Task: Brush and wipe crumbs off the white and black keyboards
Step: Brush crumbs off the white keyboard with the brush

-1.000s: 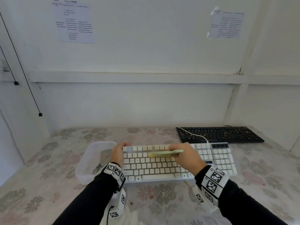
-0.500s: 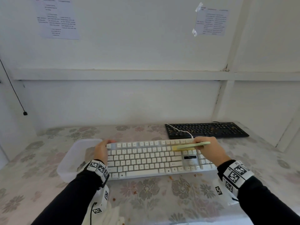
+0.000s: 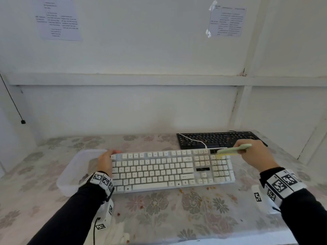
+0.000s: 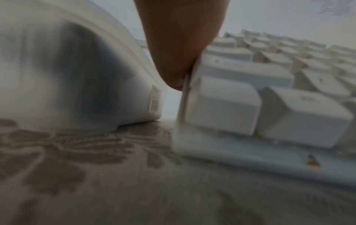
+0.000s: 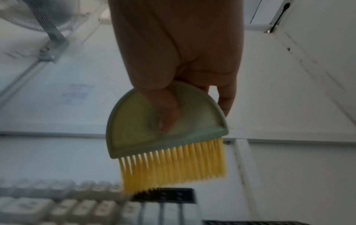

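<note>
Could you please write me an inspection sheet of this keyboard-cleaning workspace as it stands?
Surface: floral tablecloth, orange crumbs scattered in front of the white keyboard.
Job's things: white keyboard near; black keyboard behind it, specks on its keys; green brush with yellow bristles at the white keyboard's far right corner.
Clutter: translucent plastic tub left of the white keyboard.
Grippers: left hand holds the white keyboard's left end; right hand grips the brush.
Cables: white cable crossing the black keyboard; black wire on the left wall.
Surroundings: white wall, two taped papers.
</note>
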`<state>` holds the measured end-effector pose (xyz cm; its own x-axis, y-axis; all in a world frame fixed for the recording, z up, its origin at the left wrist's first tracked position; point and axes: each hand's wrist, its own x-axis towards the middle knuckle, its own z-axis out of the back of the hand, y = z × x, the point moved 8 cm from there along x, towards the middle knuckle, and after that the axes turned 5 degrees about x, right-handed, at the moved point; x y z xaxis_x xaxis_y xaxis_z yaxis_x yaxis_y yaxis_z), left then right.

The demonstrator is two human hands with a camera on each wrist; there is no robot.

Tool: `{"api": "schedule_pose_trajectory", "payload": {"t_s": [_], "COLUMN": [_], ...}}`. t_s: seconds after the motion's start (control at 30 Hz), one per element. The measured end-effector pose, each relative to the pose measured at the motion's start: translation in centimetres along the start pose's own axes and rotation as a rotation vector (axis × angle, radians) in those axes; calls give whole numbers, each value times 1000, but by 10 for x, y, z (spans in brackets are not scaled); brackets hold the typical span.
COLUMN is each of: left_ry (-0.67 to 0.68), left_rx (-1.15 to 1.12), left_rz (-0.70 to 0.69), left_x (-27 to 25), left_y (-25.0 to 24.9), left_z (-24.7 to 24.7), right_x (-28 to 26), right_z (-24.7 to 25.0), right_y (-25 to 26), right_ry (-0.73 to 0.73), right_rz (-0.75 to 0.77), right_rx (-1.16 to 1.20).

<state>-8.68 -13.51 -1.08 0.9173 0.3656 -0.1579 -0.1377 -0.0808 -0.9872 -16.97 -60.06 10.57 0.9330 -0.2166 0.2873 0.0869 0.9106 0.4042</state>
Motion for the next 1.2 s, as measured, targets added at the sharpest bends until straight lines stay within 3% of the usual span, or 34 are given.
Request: {"api": "schedule_pose_trajectory", "payload": {"t_s": [0.13, 0.33, 0.5, 0.8, 0.93, 1.2], "left_ry": [9, 49, 56, 114, 106, 57], "left_rx": [-17, -38, -64, -114, -145, -74], "left_rz": [29, 70, 79, 87, 121, 60], "left_x": [-2, -6, -7, -5, -8, -7], "left_y": [0, 0, -2, -3, -1, -3], "left_z": [-1, -4, 2, 0, -2, 0], "right_x": [-6, -45, -66, -66, -58, -55], "right_z": [-14, -84, -132, -144, -143, -138], "right_y": [66, 206, 274, 304, 293, 254], "right_ry": [73, 345, 448, 431, 391, 348], "right_rz": [226, 631, 739, 707, 642, 605], "right_rx": [157, 321, 236, 94, -2, -15]}}
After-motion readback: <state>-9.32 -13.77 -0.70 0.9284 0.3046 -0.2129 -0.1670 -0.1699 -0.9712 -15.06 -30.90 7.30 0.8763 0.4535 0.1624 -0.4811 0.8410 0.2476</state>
